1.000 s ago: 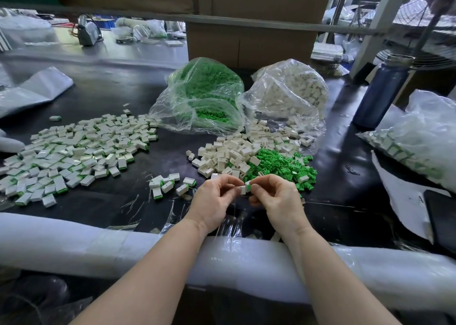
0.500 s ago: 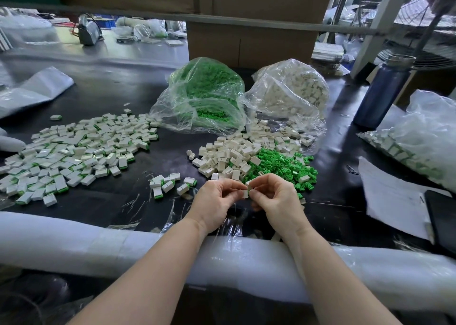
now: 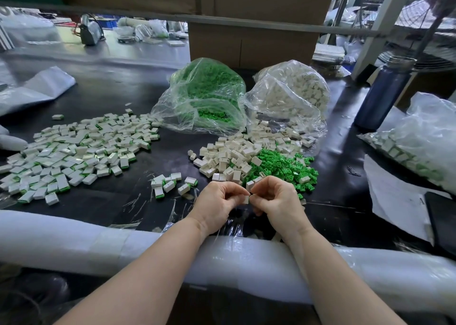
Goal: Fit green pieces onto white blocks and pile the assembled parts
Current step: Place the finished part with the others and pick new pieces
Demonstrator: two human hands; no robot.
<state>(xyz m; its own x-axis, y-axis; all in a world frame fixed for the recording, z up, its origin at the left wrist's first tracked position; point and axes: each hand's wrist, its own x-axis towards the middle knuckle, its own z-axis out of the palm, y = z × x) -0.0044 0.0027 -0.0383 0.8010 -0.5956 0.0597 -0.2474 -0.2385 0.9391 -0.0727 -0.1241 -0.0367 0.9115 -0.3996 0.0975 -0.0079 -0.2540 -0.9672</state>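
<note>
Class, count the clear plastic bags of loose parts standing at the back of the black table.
2: the bag of green pieces on the left, and the bag of white blocks touching its right side. Another bag lies far right.

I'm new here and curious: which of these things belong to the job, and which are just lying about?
Job: left hand, right hand, white block, white blocks, green pieces, assembled parts.
Lying about: blue bottle, paper sheet, cardboard box.

A black table is being covered by a spread of assembled parts at left, loose white blocks and green pieces at centre, two clear bags behind, and a paper sheet at right.
</note>
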